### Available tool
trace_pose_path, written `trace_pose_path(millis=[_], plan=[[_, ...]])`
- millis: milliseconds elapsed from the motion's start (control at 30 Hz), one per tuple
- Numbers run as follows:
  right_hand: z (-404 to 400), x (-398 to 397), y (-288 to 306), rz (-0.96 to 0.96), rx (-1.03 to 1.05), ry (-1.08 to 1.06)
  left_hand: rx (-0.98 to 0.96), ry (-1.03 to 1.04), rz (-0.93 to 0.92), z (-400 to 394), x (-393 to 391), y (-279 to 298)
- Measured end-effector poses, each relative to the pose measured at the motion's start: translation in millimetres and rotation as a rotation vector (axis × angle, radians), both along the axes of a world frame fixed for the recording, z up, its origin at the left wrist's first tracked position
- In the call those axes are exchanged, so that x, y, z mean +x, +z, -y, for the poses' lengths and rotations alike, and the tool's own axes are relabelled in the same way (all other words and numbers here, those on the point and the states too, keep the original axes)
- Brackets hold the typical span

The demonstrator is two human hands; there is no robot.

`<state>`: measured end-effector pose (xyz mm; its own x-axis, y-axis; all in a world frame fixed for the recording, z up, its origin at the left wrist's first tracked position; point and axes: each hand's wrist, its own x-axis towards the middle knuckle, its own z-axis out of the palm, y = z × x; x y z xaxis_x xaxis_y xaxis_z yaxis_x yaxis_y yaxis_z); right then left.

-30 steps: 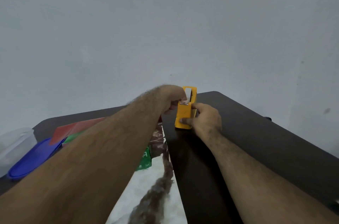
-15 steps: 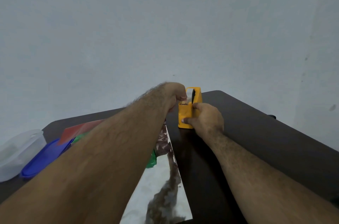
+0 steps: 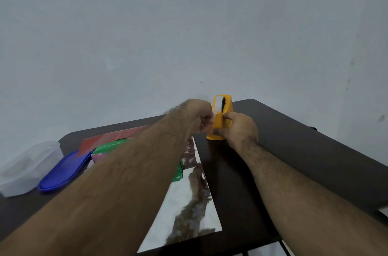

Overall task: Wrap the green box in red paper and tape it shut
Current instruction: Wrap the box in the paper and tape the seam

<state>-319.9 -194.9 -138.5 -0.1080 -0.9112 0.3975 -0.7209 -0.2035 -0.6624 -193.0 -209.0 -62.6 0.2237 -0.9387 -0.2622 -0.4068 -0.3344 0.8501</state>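
Green box (image 3: 109,146) sits on our counter (image 3: 294,150); our right hand (image 3: 239,127) grips the yellow tape dispenser (image 3: 220,117), our left hand (image 3: 201,117) curls against it, hold unclear.

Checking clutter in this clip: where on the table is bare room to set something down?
Bare dark table lies right of the yellow tape dispenser and right forearm. The left side is crowded: paper sheet, green box, blue lid, clear container.
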Motion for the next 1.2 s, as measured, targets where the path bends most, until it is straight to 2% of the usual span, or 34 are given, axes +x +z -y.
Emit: trace_pose_path(millis=[233, 400, 567, 733, 867, 933, 1033, 1100, 1200], plan=[[10, -4, -8, -0.003, -0.024, 0.007, -0.097, 0.076, -0.107, -4, -5, -12], [19, -6, -12, 0.007, -0.03, 0.029, -0.02, 0.091, -0.116, -16, -5, -37], [23, -9, -16, 0.075, -0.007, 0.063, -0.175, 0.078, -0.221, -17, -3, -20], [20, -3, -14, 0.028, -0.294, 0.072, -0.163, -0.021, -0.293, -46, 26, 14], [0, 11, 1, 0.231, -0.536, 0.146, -0.265, -0.036, -0.306, -74, 62, 25], [-19, 24, 20, 0.429, -0.428, 0.285, -0.325, -0.084, -0.202, -89, 84, 28], [-38, 46, 46, 0.661, -0.005, 0.573, -0.392, -0.187, -0.011, -107, 116, 37], [-43, 58, 57, 0.663, 0.179, 0.661, -0.412, -0.234, 0.175, -111, 131, 45], [-41, 70, 67, 0.606, 0.235, 0.711, -0.387, -0.328, 0.396, -112, 144, 55]])
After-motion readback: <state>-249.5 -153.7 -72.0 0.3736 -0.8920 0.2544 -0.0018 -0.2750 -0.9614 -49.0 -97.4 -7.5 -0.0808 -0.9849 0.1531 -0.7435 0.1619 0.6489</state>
